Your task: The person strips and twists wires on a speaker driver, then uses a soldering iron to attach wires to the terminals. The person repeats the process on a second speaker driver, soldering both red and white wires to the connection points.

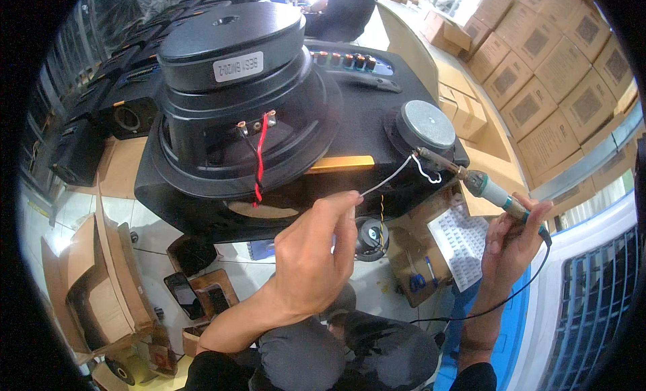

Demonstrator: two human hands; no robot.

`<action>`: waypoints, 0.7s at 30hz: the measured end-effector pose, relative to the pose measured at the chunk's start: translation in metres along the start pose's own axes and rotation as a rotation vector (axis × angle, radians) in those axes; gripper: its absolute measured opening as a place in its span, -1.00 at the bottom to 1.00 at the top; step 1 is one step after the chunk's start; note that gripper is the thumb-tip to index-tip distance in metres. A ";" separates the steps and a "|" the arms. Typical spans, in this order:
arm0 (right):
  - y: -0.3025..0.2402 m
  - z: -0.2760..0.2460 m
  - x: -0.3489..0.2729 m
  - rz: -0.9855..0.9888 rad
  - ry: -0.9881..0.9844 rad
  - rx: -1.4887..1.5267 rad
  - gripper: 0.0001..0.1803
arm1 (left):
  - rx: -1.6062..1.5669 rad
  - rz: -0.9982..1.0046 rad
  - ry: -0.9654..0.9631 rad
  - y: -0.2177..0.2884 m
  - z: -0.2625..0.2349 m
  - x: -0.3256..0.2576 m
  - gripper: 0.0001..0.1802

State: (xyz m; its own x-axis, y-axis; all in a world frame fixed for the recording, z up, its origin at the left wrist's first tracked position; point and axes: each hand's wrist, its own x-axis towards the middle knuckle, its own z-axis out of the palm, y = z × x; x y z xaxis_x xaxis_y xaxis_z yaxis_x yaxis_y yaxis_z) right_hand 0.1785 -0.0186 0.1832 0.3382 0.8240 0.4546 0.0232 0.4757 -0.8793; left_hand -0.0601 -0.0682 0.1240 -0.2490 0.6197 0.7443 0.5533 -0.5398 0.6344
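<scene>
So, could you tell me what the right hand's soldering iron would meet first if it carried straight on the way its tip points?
Most likely the small round tweeter. The right hand aims the soldering iron up-left, tip at the white wire beside the tweeter's rim; depth is hard to judge.

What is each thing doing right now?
Left hand: pinching the solder wire.
Solder wire: stretched toward the small speaker.
Right hand: gripping the soldering iron.
Soldering iron: tip at the small speaker.
Small speaker: magnet side up.
Big speaker: magnet side up, red-black wires attached.
</scene>
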 end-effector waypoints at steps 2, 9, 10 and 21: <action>0.001 0.001 0.000 -0.012 -0.023 0.064 -0.32 | 0.001 -0.004 -0.013 0.000 0.000 0.001 -0.73; 0.000 0.001 0.004 0.070 0.004 0.025 -0.30 | 0.050 -0.010 -0.024 0.000 0.002 0.003 -0.80; 0.001 0.001 0.005 0.080 0.017 0.012 -0.29 | 0.053 -0.010 -0.025 0.000 0.002 0.003 -0.80; -0.002 0.004 0.019 0.237 0.032 0.029 -0.28 | 0.077 -0.025 -0.021 0.000 0.004 0.007 -0.84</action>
State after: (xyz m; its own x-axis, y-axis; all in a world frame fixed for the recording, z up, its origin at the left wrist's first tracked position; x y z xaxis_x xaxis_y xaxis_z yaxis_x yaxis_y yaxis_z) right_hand 0.1808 -0.0020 0.1941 0.3605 0.9038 0.2306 -0.0876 0.2789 -0.9563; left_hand -0.0585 -0.0616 0.1283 -0.2472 0.6449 0.7231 0.6068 -0.4788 0.6345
